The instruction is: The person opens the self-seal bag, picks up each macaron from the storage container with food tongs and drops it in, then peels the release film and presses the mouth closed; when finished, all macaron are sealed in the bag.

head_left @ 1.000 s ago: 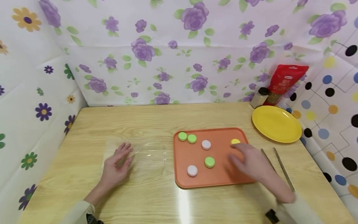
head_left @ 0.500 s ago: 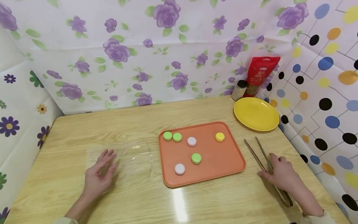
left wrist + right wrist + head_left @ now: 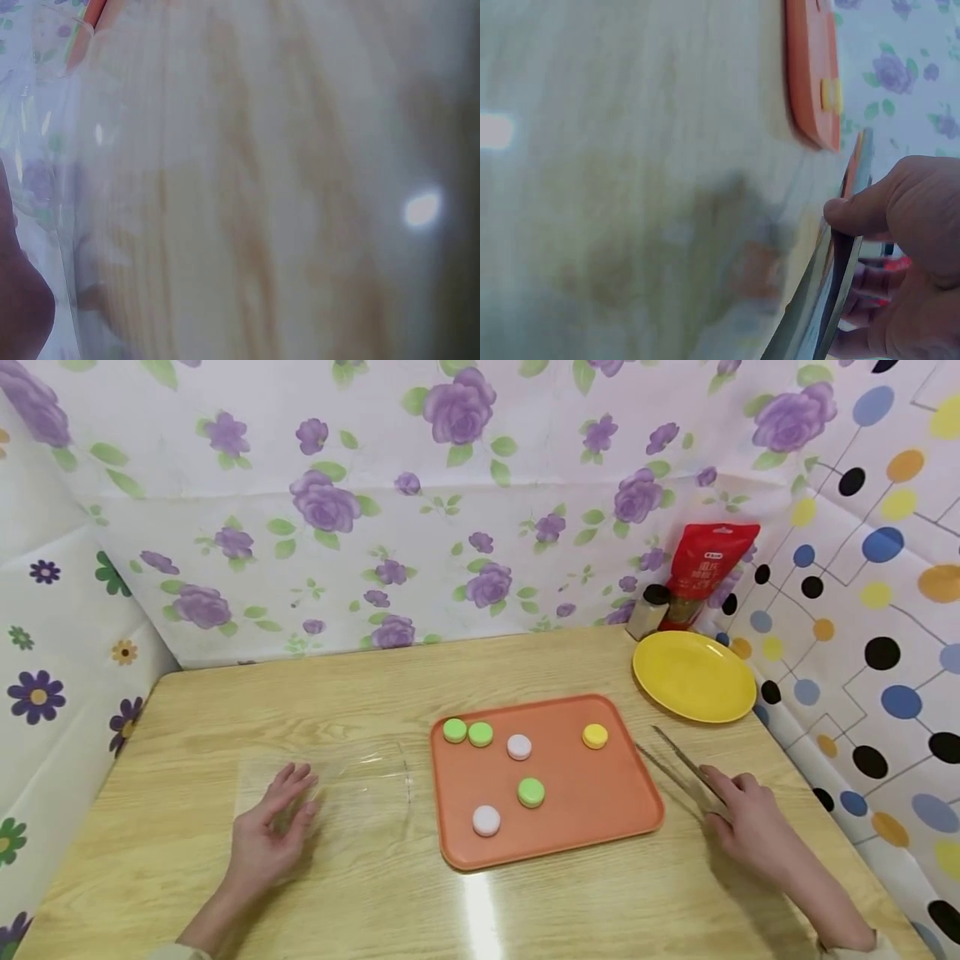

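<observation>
Purple-rose cloth [image 3: 360, 568] hangs behind the orange tray [image 3: 585, 802], and a dotted one [image 3: 885, 652] to its right; under the tray is a wood-grain table [image 3: 337, 702]. Over to the right of the tray, the person's right hand [image 3: 757, 827] grips metal tongs [image 3: 838, 277], thumb on one side and fingers on the other. That forearm slants in from the near right, pointing toward the tray; the tongs' arms stand apart, one tip close by the tray's right rim, though I can't tell if it touches. Left of the tray, the left hand [image 3: 266, 839] lies with fingers loosely extended and thumb apart, beside a clear plastic piece [image 3: 375, 785]; contact between them is hard to make out. On the tray sit three green macarons [image 3: 531, 792], two pale ones [image 3: 486, 821] and a yellow one [image 3: 596, 736]. Beyond the tray's far right corner are a yellow plate [image 3: 693, 677], a black-capped shaker [image 3: 648, 612] and a red pouch [image 3: 708, 560].
</observation>
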A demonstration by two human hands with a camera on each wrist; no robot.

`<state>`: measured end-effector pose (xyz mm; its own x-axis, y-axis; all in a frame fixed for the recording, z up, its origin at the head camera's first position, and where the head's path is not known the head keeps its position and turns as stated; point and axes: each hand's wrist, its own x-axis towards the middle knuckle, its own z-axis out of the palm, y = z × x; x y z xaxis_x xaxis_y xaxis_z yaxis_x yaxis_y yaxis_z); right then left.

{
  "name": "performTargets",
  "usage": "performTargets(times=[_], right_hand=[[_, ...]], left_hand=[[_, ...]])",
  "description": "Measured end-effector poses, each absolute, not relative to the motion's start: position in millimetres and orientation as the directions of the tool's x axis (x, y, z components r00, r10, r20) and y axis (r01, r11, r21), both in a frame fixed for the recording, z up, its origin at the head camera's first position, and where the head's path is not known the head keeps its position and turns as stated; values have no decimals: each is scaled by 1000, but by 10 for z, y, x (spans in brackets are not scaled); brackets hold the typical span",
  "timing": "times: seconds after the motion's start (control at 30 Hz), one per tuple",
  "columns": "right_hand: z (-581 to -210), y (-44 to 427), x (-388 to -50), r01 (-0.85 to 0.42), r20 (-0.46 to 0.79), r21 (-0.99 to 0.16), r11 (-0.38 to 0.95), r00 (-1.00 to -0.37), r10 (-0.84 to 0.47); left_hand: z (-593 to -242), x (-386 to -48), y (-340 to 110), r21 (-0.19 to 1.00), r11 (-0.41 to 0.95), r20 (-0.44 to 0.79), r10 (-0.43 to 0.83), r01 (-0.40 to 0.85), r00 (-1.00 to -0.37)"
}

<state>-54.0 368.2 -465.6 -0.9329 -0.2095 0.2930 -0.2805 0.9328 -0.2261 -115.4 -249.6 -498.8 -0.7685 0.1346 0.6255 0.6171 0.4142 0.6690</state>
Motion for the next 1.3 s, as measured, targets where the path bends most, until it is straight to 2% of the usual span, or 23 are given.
performTargets(times=[0.1,0.2,0.43,0.57,0.7,1.1,1.3], right_hand=[[-4628,3593,-630,-358,308,-213,909,-908,-285],[-4603,3514,-706,-375,283,-222,900,-908,-308],[-4588,3435,-809,-338,179,-254,906,-937,-300],[-4606,3469,-774,-300,123,-254,919,-953,-277],[-4593,3481,-837,-315,142,-234,920,-947,-288],[-4556,3340,-1070,-322,159,-234,918,-944,-290],[-4551,3363,-1093,-366,222,-223,903,-922,-318]], left_hand=[[-5012,-1116,-2536,677,426,615,119,600,-779],[-5027,-1087,-2559,679,420,617,118,603,-778],[-5025,-1091,-2518,654,390,657,132,648,-742],[-5017,-1135,-2443,665,385,636,157,639,-756],[-5016,-1160,-2408,678,406,606,162,612,-779],[-5001,-1112,-2526,686,436,601,113,583,-791],[-5012,-1174,-2458,648,430,653,111,629,-749]])
